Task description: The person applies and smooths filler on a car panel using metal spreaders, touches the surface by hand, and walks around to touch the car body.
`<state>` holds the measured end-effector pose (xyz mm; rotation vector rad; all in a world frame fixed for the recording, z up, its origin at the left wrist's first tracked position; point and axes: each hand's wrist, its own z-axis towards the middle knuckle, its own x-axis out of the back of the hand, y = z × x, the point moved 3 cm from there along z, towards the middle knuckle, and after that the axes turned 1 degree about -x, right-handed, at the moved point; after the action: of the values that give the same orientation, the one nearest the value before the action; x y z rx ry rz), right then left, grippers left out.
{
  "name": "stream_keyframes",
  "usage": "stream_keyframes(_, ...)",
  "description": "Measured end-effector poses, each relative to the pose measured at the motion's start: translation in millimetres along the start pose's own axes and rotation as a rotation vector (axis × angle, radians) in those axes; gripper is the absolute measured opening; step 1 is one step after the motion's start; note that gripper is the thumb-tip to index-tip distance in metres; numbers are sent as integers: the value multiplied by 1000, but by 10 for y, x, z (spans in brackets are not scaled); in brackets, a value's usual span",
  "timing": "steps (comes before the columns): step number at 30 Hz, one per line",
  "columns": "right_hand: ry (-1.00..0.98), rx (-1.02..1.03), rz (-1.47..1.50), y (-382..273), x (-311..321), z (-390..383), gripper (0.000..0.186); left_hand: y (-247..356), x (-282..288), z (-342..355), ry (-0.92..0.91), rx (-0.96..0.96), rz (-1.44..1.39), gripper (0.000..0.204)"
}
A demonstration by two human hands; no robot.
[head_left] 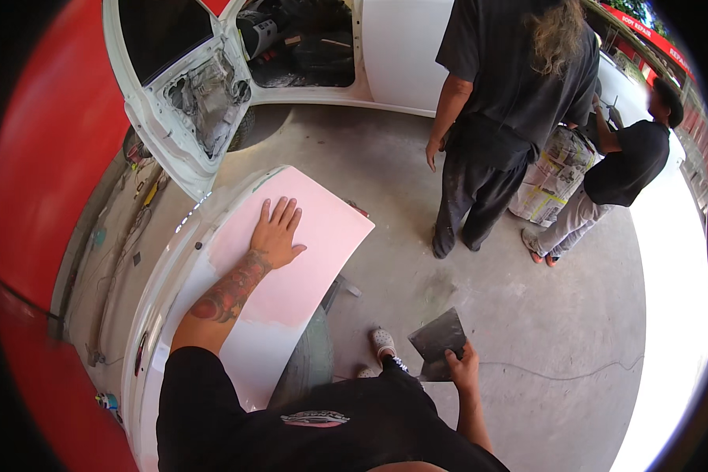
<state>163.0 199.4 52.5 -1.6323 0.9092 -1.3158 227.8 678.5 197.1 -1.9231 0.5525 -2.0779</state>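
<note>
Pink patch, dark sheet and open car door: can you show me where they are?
pink patch (315, 253): head view, on its bare middle, right of the spread hand.
dark sheet (436, 340): head view, on its flat face, above the gripping thumb.
open car door (207, 114): head view, on its inner side, below the window.

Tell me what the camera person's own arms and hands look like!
The left hand and right hand are both bare, with no gloves. A short black sleeve covers the upper left arm. The left forearm has a big tattoo with red and dark shapes. The right forearm is bare, with no tattoo that I can see.
</note>
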Motion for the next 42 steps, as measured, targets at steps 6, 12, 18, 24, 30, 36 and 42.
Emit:
stream_keyframes(6,118,-79,508,-130,219,56,54,-193,-109,696,-20,40,35,81)
stream_keyframes(12,83,-139,547,-308,173,263,39,-216,-185,922,-95,86,93,80)
stream_keyframes(18,-87,-169,512,-333,-178,648,21,-139,-97,574,-49,13,61,79)
stream_keyframes(24,-157,-101,458,-575,-484,1040,19,-54,40,250,-39,8,38,76)
stream_keyframes(30,-176,-100,476,-885,-760,1153,36,43,45,-50,-70,25,13,74)
stream_keyframes(36,-360,-151,462,-901,-915,1196,26,153,153,-329,-128,42,-4,75)
stream_keyframes(42,-389,-177,509,-598,-896,1230,34,271,204,-740,-212,42,-27,78)
